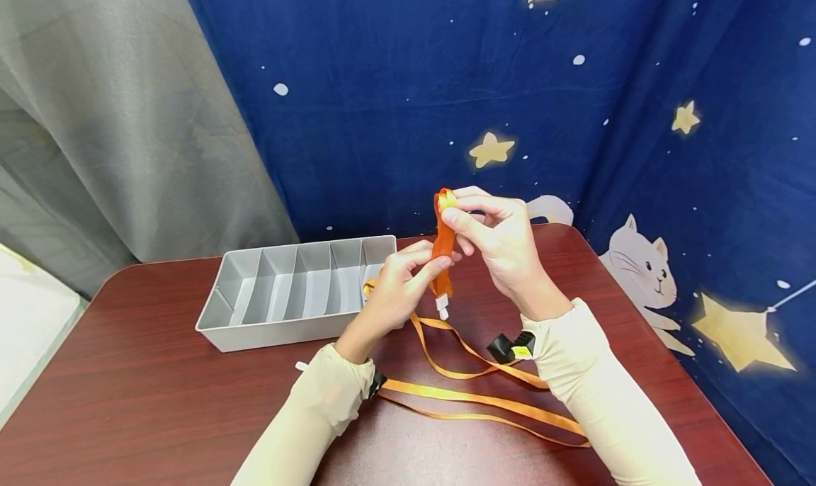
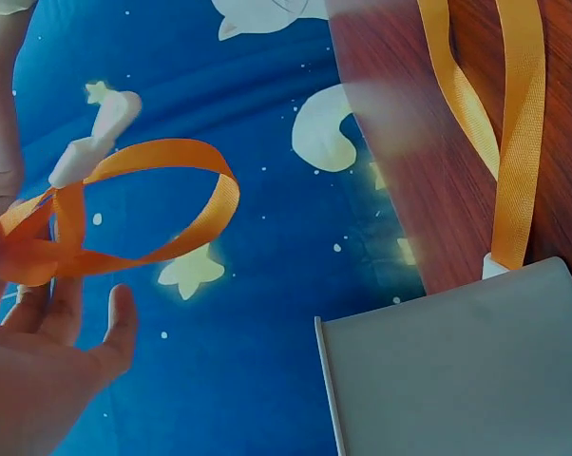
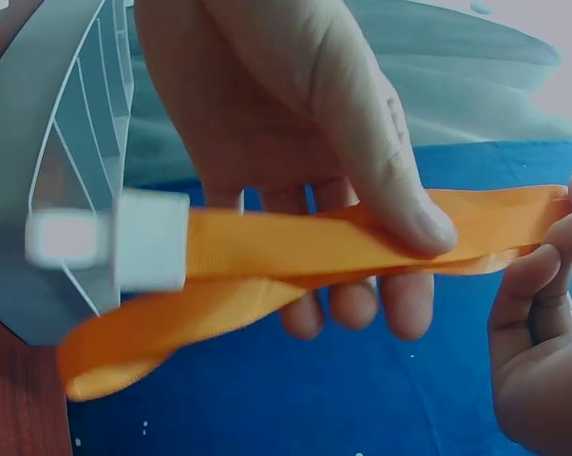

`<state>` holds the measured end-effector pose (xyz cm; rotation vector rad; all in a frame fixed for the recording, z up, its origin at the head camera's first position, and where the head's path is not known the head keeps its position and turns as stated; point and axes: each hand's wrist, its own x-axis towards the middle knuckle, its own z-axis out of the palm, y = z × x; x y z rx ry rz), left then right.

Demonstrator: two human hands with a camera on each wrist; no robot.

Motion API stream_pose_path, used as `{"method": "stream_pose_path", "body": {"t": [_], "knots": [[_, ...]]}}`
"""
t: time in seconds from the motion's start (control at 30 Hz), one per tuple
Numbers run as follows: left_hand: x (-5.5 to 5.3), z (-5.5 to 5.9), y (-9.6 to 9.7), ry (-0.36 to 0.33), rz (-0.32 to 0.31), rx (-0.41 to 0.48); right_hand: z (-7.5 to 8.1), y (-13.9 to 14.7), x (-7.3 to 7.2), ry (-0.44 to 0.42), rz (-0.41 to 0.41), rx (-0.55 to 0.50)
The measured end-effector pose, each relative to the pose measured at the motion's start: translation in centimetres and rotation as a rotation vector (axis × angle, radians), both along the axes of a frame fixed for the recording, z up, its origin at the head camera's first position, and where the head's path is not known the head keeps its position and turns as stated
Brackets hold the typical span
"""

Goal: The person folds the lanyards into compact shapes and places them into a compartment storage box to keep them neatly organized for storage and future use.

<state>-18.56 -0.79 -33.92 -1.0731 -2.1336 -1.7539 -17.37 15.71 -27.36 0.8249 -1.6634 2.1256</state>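
An orange lanyard strap [image 1: 444,241], folded into a narrow band, stretches upright between both hands above the table. My left hand [image 1: 398,280] pinches its lower part, thumb across the fabric. Higher up, the fingers of my right hand [image 1: 500,241] pinch the folded top end. A white clip [image 1: 443,305] hangs below the left hand; the right wrist view shows this clip [image 3: 153,239] close up, beside a loose loop of the strap. That loop [image 2: 196,157] stands out in the left wrist view. Some fingertips are hidden behind the fabric.
A grey divided tray [image 1: 270,334] stands left of the hands, with a bit of orange strap [image 1: 368,287] at its right end. More orange lanyard straps [image 1: 472,395] lie on the brown table [image 1: 159,394] under the arms. Behind hangs a blue star-patterned curtain [image 1: 382,117].
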Motion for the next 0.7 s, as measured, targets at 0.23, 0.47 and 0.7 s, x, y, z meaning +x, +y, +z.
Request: {"method": "stream_pose_path", "body": {"t": [0.23,0.47,0.7], "knots": [[-0.5,-0.2,-0.1,0.055,0.005,-0.031,0.5,-0.2,0.7,-0.050,0.023,0.024],[-0.9,-0.1,-0.6,0.070,0.038,-0.038,1.2,0.2,1.5,-0.120,0.024,0.107],[-1.3,-0.1,-1.1,0.159,0.136,-0.082,1.7,0.7,2.4,-0.164,0.076,0.217]]}}
